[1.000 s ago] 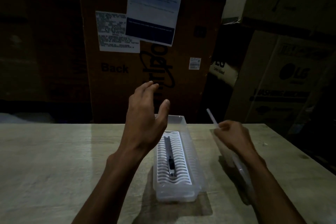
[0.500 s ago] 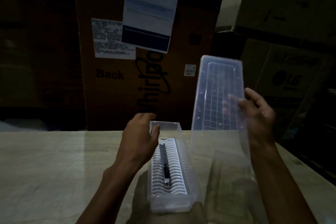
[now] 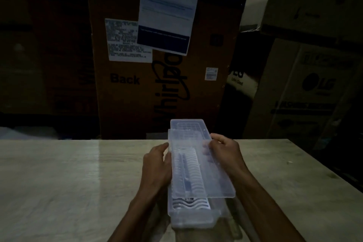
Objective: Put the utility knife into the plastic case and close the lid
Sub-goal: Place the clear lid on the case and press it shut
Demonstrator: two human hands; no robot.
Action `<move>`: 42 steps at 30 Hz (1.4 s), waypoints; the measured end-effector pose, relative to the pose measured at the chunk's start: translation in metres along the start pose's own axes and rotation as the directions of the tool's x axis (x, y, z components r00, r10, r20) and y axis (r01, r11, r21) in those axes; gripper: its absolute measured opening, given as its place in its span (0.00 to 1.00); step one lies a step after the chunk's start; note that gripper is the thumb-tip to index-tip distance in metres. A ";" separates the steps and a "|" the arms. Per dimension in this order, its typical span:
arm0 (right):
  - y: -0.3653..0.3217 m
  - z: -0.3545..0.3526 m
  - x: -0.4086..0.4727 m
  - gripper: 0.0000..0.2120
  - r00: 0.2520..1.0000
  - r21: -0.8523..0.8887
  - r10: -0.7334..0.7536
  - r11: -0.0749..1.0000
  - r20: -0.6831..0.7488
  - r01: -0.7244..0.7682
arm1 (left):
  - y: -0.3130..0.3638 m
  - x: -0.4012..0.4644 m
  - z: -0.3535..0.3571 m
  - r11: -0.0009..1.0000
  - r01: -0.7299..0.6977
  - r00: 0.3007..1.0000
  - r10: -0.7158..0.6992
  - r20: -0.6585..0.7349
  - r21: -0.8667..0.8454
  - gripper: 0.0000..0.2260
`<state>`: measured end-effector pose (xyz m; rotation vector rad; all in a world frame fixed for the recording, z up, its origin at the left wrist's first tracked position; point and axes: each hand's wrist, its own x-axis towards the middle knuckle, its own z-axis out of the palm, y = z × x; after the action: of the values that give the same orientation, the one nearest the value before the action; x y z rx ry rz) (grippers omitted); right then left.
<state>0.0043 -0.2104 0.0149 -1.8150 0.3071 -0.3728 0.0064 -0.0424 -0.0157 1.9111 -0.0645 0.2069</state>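
Translucent plastic case [image 3: 193,215] at lower centre already holds your utility knife [image 3: 184,175]; your left hand [image 3: 157,165] steadies its wall while your right hand [image 3: 225,153] grips the lid [image 3: 214,175], laid askew, not yet seated.

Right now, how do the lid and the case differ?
The lid is a flat sheet with a faint grid; the case is a deep trough with a ribbed floor. The lid is held over the case, skewed, its near right corner overhanging; the case rests on the table. The case holds the knife; the lid holds nothing. Both are long, clear plastic.
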 end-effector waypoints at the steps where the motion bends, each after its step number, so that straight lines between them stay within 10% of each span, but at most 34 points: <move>1: 0.002 0.000 -0.001 0.13 1.000 -0.038 -0.024 0.999 -0.007 0.023 | -0.001 0.000 0.000 1.000 0.010 1.000 -0.010 0.006 -0.028 0.20; 15: 0.007 0.003 -0.006 0.13 0.991 -0.438 -0.126 0.889 0.053 0.136 | -0.009 -0.002 0.002 0.850 0.143 0.988 -0.091 0.125 -0.507 0.18; 42: 0.008 0.018 0.019 0.24 0.942 -0.622 -0.201 0.711 0.269 0.329 | -0.026 0.007 0.001 0.836 0.164 0.972 -0.047 0.229 -0.524 0.25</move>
<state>0.0290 -0.2049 0.0044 -2.6011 0.0326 -0.3118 0.0177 -0.0345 -0.0389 1.3541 -0.1419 -0.0870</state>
